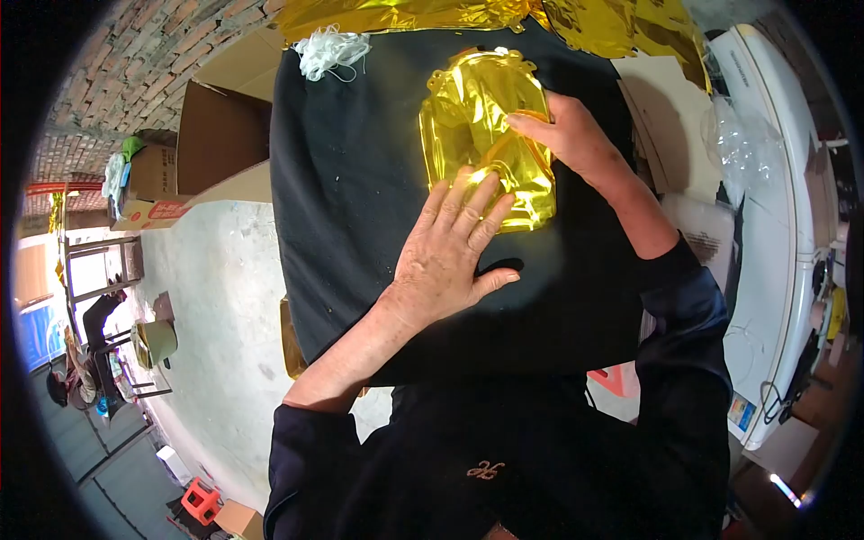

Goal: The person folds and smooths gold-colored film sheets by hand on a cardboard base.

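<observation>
A flat piece of shiny gold foil (459, 126), like an uninflated foil balloon with small looped tabs along its far edge, lies on the black cloth (342, 198). My left hand (450, 243) is spread palm down, with its fingertips on the near left part of the foil. On the right edge my right hand (562, 135) is closed, its thumb over the top and its other fingers mostly hidden. A thin orange strip (500, 147) slants across the foil and runs under that thumb.
More gold foil (621, 27) covers the table's far edge. A bundle of white string (331, 52) lies at the far left corner. Cardboard boxes (220, 135) stand to the left, a white appliance (765, 225) to the right. Another person (81, 378) sits far left.
</observation>
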Motion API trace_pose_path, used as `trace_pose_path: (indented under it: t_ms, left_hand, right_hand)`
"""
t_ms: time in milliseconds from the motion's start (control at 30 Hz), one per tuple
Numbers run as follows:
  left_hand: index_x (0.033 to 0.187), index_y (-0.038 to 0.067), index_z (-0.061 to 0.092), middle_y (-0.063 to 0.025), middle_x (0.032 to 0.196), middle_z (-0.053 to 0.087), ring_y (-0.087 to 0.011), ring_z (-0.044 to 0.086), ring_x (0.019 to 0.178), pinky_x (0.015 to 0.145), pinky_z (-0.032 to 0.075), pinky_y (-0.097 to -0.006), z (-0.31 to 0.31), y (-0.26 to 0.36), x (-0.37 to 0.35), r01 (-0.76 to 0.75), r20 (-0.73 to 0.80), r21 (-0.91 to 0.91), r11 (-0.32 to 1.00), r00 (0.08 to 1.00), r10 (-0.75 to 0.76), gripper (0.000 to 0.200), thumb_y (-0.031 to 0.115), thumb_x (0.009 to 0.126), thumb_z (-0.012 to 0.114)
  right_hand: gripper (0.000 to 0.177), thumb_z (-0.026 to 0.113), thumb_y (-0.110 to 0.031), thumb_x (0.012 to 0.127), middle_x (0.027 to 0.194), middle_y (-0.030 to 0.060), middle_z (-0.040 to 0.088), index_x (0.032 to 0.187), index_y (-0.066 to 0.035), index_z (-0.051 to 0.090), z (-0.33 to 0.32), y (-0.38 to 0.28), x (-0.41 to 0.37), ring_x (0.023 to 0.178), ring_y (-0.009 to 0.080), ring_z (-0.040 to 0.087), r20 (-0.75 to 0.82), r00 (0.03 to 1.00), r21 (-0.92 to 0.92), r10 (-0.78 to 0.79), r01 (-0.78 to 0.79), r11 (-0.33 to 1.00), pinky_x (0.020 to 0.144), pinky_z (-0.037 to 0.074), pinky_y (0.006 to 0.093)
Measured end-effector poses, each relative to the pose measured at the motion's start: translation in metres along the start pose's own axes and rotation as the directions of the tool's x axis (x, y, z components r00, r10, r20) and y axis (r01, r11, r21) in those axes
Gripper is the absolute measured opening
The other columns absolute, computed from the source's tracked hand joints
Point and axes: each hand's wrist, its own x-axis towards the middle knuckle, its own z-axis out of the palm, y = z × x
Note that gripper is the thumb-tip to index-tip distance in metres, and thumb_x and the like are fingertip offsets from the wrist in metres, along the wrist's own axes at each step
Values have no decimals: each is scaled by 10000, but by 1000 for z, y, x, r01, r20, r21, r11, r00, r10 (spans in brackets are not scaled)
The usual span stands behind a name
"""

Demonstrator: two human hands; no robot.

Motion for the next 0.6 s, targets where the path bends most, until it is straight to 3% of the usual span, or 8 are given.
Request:
trace_pose_path:
  t_ms: [100,200,300,333,433,467,567,600]
  left_hand:
    - [1684,139,358,-133,1730,334,-382,226,1626,1343,168,-533,0,0,0,6,25,40,999,1000,-7,946,767,989,493]
    - [1666,114,382,-189,1721,335,-416,231,1625,1333,189,-557,-1,1,1,-1,6,-1,1000,1000,1,956,757,973,529]
    - [1671,121,375,-186,1720,334,-423,232,1624,1333,189,-561,-1,1,1,3,13,5,1000,1000,-3,945,752,983,521]
    - [1671,124,376,-187,1720,334,-424,231,1624,1333,189,-560,-1,1,1,2,10,5,1000,1000,-2,942,751,983,522]
    - [1671,130,379,-190,1720,333,-426,230,1624,1333,188,-560,0,1,0,2,-2,8,1000,1000,-2,935,745,982,526]
    - [1670,132,380,-191,1720,332,-426,230,1624,1333,188,-559,0,1,0,1,-8,9,1000,1000,-1,933,743,981,529]
    - [1667,131,387,-194,1721,331,-426,230,1624,1333,188,-559,-1,1,0,1,-12,4,1000,1000,-1,910,719,991,540]
    - [1666,130,389,-195,1721,331,-426,230,1625,1333,188,-559,-1,1,0,1,-11,1,1000,1000,-1,899,709,996,544]
  right_hand:
    - [386,804,-348,930,858,155,744,1004,11,686,-6,13,6,793,217,741,-62,997,-142,-48,39,989,730,555,404]
    - [304,794,-231,975,858,36,721,1108,-5,641,0,15,10,771,85,654,-79,996,-174,41,-54,983,711,528,308]
    - [400,861,-259,906,720,122,661,1111,-42,594,2,5,10,664,257,688,-244,962,-213,-122,70,975,641,524,389]
    - [417,852,-222,919,878,131,702,1197,-63,586,3,5,10,741,258,701,-266,956,-203,-123,69,977,679,546,392]
    - [386,817,-205,942,1155,162,700,1229,-71,595,5,-3,4,941,267,717,-442,802,-405,-401,220,887,772,572,407]
    - [413,778,-159,942,1341,166,639,1300,-73,590,2,-9,-6,1137,319,681,-398,815,-470,-422,214,856,916,566,446]
    - [493,749,-130,932,1369,158,639,1388,-59,575,10,-19,-50,1298,354,618,-165,769,-603,-617,417,680,1087,491,496]
    - [550,747,-169,933,1418,160,616,1436,-47,561,15,-24,-68,1372,352,567,-30,794,-627,-607,458,630,1152,427,521]
